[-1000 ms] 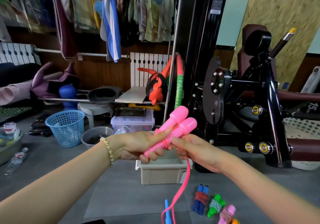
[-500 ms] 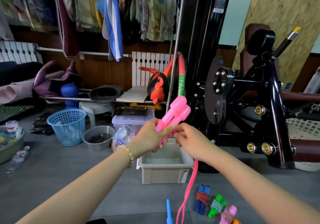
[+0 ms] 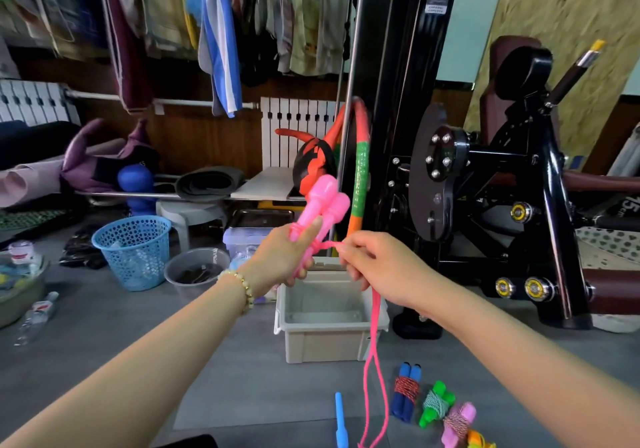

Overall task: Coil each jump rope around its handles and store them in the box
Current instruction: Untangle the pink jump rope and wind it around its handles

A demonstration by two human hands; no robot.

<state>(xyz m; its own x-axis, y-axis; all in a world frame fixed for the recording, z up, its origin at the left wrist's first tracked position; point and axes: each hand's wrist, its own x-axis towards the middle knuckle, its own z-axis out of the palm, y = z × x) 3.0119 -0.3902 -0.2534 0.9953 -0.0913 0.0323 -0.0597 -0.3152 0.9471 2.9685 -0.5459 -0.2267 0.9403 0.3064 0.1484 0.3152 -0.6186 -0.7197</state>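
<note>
Handles first: the pair of glossy pink moulded-plastic jump-rope handles [image 3: 323,205] is sitting side by side just above the far rim of the pale grey rectangular plastic box [image 3: 325,347]. Their long axis is tilting up and away from the box, bulb ends on top. Left hand [image 3: 284,257] is gripping both shafts low down, fingers curled round them, thumb lying along them.

Right hand [image 3: 377,267], above the box's right side at abt the same height, is pinching the thin pink cord [image 3: 374,343]. It's pulling it taut where it's leaving the few turns on the shafts. Rest of the cord is hanging as a doubled strand past the box's right front corner to the floor.

So turns are running crosswise to the handles, and the right hand is nearer the free cord. My read: it'll be doing the circling w/ the left acting as a fixed post.

Cord is looking soft and limp; handles are looking smooth and hard, w/ a narrow waist for catching turns.

Front-right of the box, a blue handle pair w/ red-black cord [image 3: 405,392], a green bundle [image 3: 436,402] and a pink bundle [image 3: 459,420] are lying coiled, not yet boxed. A loose light-blue handle [image 3: 340,420] is lying in front of the box.
</note>
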